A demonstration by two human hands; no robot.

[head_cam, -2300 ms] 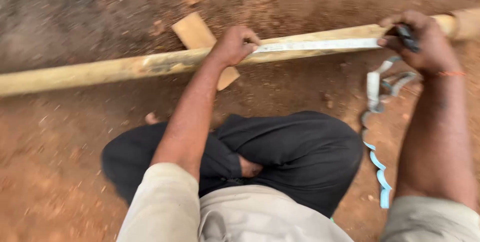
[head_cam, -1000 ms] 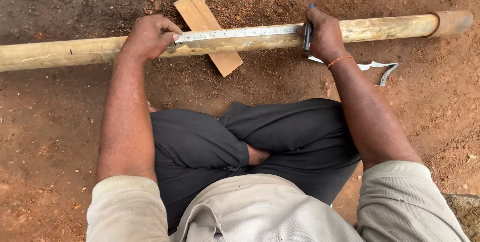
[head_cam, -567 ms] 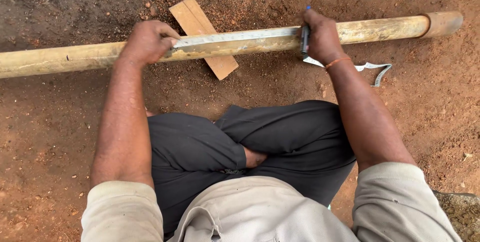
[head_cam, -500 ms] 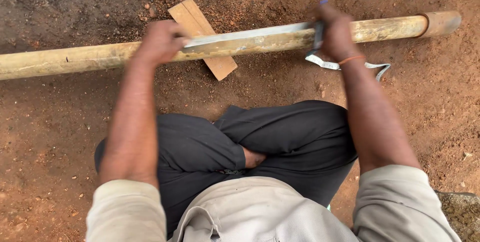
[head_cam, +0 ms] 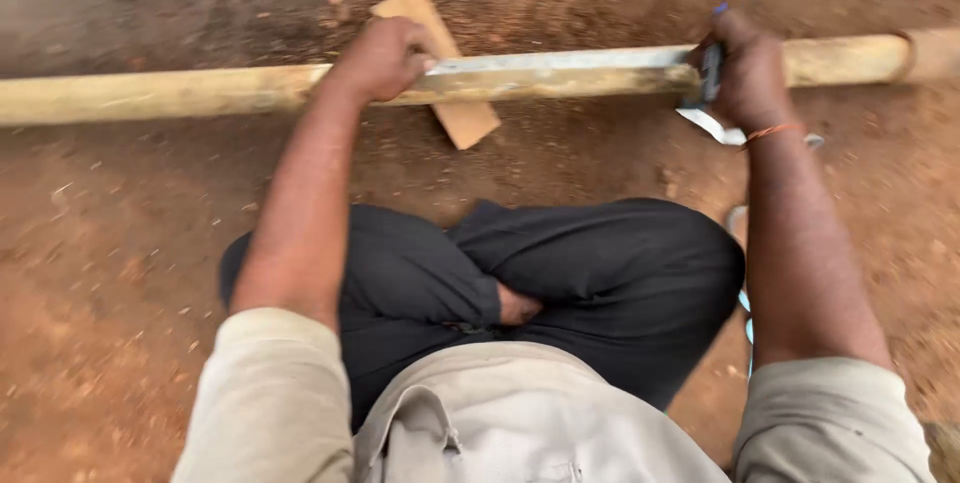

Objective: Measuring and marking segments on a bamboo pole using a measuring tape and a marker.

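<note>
Your left hand [head_cam: 385, 55] and right hand [head_cam: 742, 68] stayed clamped on the blade's [head_cam: 560, 65] ends, which had slid rightward along the wooden pole [head_cam: 180, 93], scraping it.

The long pale yellow wooden pole [head_cam: 200, 91] looked smooth and matt. The flat grey metal blade [head_cam: 560, 63] on it had a dull sheen. The small tan wooden block [head_cam: 462, 118] looked sawn and matt. The reddish-brown earth ground [head_cam: 130, 273] was rough, crumbly.
</note>
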